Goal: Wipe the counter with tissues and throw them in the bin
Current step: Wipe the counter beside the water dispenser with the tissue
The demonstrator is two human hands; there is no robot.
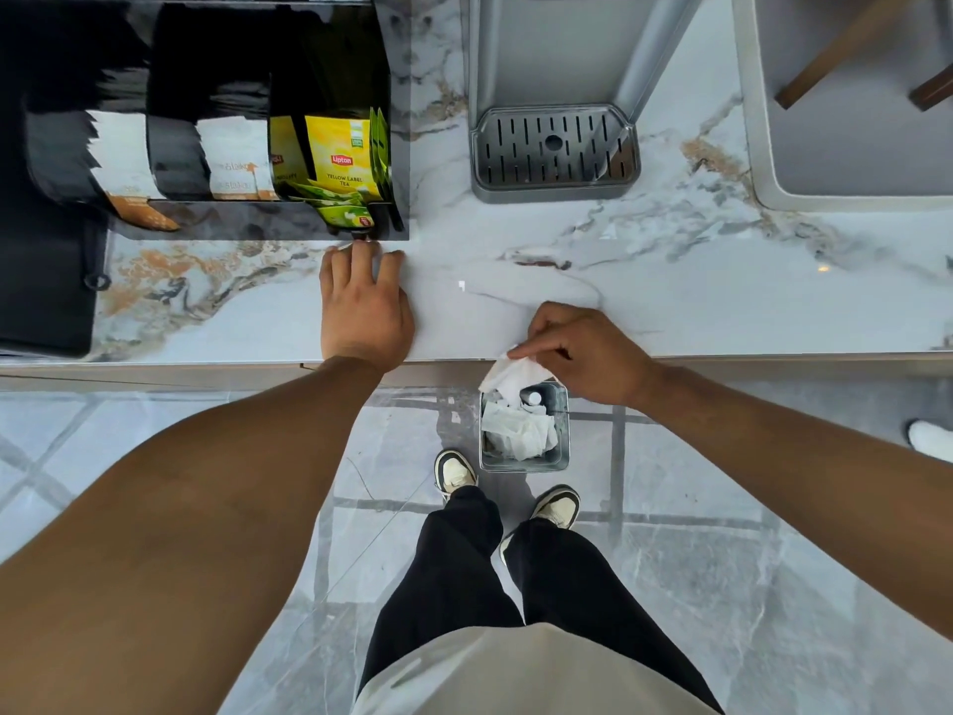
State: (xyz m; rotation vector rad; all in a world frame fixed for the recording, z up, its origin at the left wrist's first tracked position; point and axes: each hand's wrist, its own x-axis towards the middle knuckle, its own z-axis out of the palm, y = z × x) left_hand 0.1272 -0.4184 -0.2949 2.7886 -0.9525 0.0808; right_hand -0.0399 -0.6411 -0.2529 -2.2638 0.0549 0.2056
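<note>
Lipton Yellow Label Tea packets [338, 157], right hand [582, 353] pinching tissue [510, 374] above bin [523, 459]

Bright even light, glossy glare on counter [670, 281], wide-angle bending at edges

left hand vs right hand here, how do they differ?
The left hand lies flat, palm down, on the counter and holds nothing; the right hand pinches a white tissue. The left hand sits well onto the counter beside the black organizer; the right hand is at the counter's front edge, above the bin. Both are bare.
</note>
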